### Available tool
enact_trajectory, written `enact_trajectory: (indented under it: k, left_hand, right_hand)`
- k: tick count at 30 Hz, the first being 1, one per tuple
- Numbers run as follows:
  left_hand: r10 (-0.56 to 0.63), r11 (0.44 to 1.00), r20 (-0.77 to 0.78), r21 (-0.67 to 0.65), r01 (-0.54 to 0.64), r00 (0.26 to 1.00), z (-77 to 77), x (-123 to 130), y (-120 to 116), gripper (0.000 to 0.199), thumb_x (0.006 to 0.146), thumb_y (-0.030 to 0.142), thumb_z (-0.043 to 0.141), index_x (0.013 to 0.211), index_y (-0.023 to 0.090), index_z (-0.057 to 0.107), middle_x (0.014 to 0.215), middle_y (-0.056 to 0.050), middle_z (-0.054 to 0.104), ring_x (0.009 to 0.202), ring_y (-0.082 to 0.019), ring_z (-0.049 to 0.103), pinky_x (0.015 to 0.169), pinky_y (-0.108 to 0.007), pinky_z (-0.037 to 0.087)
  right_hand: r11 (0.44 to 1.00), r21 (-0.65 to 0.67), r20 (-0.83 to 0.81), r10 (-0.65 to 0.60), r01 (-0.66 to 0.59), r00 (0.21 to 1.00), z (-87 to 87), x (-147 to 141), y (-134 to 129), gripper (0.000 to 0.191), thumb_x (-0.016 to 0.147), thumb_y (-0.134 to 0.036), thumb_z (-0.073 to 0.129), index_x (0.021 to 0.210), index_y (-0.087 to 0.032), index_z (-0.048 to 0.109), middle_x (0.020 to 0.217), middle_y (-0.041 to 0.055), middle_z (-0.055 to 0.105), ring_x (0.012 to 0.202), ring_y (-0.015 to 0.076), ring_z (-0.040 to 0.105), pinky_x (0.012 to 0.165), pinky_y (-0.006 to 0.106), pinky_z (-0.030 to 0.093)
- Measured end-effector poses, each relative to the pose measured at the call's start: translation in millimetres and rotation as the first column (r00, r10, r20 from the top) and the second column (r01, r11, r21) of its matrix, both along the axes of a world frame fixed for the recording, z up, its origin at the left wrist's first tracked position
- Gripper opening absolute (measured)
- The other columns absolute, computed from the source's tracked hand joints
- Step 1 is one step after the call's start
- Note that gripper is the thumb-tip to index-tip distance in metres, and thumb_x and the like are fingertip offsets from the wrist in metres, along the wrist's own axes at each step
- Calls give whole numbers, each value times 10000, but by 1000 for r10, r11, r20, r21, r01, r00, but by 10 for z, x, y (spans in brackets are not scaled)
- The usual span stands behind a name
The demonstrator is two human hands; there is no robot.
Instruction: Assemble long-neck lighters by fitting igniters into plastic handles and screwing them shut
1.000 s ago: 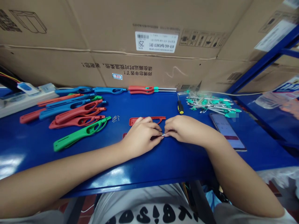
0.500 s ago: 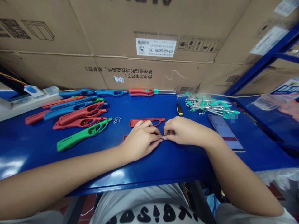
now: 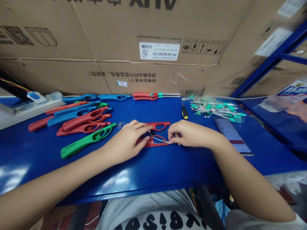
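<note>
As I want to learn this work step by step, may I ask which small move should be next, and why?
Probably the left hand should guide the thin wires toward the frame of the lower red shell half, while the right hand steadies their end: they cross the handle opening and run up to the right fingertips.

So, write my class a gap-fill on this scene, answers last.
The casing pieces partly covered by the left hand are coloured ____.
The phone lies to the ____ of the right hand.
The screwdriver has a yellow and ____ handle.
In the leftmost pile, the casing nearest the person is ____.
Answers: red; right; black; green.
</note>
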State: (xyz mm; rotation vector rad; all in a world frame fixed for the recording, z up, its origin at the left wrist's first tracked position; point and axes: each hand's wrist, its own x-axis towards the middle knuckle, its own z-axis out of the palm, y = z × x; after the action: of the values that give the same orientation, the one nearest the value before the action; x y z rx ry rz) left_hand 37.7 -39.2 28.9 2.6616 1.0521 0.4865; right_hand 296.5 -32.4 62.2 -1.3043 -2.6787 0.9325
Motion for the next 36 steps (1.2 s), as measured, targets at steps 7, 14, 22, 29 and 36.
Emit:
enact_trajectory:
  k: [7,14,22,29,36]
  left_hand:
    - [44,999,106,4,-45,993,-137,-169,57,282,1005,230,484,1191,167,686,1140,-102,700,1016,-242,633,946,-448,505]
    - [-14,1000,134,-2,14,991,-222,-119,28,325,1024,277,485,1288,169,641,1195,-120,622,1087,-248,583,983,-446,500]
    - [-59,998,62,-6,60,996,-207,-117,-5,353,1015,245,485,1343,160,587,1338,-144,557,1199,-272,551,1038,-471,484]
    - [-79,988,37,-129,83,996,-83,-37,114,216,981,148,509,1124,149,671,1172,-112,626,1105,-235,609,992,-411,515]
    - [-42,979,3,-202,42,999,-22,21,300,113,905,76,614,949,144,693,977,-65,723,916,-202,676,849,-342,530]
  right_hand:
    - [992,128,-84,32,-21,996,-18,-83,-59,158,876,-202,684,1031,-176,674,996,34,669,714,115,579,646,238,413]
    - [967,253,23,34,-39,999,-209,-348,-170,133,936,-282,631,1020,-179,632,1094,67,624,808,169,591,661,275,385]
    - [980,197,-108,25,-4,994,-288,-379,-152,39,918,-173,627,948,-184,605,1039,33,633,833,150,577,701,264,386]
    - [993,118,-225,3,25,974,-256,-335,-118,71,925,-149,596,891,-186,545,886,5,616,745,121,535,681,246,371]
    - [998,30,-244,-40,49,969,-235,-303,-97,38,963,-194,535,956,-203,499,805,-22,602,677,115,535,636,247,362]
